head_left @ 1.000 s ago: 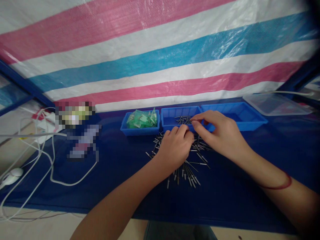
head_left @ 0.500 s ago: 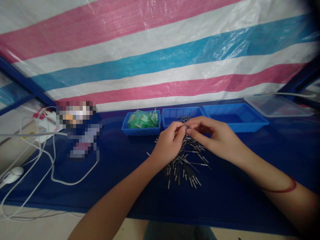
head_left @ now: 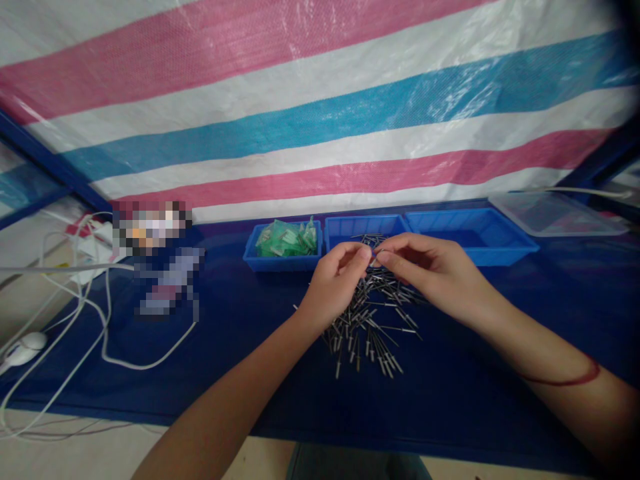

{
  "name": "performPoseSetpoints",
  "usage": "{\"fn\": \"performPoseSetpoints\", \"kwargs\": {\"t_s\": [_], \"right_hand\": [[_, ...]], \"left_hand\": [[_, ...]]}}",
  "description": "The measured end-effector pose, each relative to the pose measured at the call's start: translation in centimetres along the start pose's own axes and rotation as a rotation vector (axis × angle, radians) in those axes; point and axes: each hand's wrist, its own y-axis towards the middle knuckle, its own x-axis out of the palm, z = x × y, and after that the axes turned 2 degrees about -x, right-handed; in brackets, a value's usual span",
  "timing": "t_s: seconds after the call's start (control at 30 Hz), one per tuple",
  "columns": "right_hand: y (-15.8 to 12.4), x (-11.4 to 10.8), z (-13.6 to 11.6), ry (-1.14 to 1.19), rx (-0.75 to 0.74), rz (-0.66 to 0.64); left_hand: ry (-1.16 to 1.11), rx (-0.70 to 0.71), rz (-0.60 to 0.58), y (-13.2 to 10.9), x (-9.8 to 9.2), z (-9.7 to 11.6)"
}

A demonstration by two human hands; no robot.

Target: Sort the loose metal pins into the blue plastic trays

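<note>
On the near side of the fingers there's a bare stretch of blue bench (head_left: 450,393), then a loose heap of metal rivets (head_left: 379,287) fanned out below and partly under them. The left hand (head_left: 334,280) has its thumb pressed against the forefinger; the right hand (head_left: 440,273) comes in from the other side, thumb and forefinger drawn to a narrow pinch. The two sets of tips nearly meet, and they seem to have a small rivet (head_left: 375,261) between them, though it's too tiny to be sure. Just beyond the fingers sits a blue bin (head_left: 345,225) with more rivets; left of it, a smaller bin (head_left: 283,265) of green packets (head_left: 286,240). Farthest back hangs a striped sheet (head_left: 320,143).
</note>
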Motion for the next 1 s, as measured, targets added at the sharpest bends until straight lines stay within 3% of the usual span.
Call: {"fn": "performPoseSetpoints", "kwargs": {"t_s": [0.17,0.6,0.83,1.0], "right_hand": [[-0.07,-0.13,-0.06,-0.024,-0.003,0.054],[-0.34,-0.06,-0.19,-0.1,-0.049,0.045],[-0.26,-0.35,0.34,-0.139,-0.077,0.063],[-0.14,-0.56,0.33,-0.339,-0.179,-0.005]], "left_hand": [[0.14,0.079,-0.121,-0.03,-0.34,-0.04],[0.331,0.183,-0.111,-0.34,-0.13,-0.28],[0.399,0.205,-0.023,-0.15,-0.61,-0.25],[0.411,0.188,0.036,-0.1,-0.84,0.06]]}}
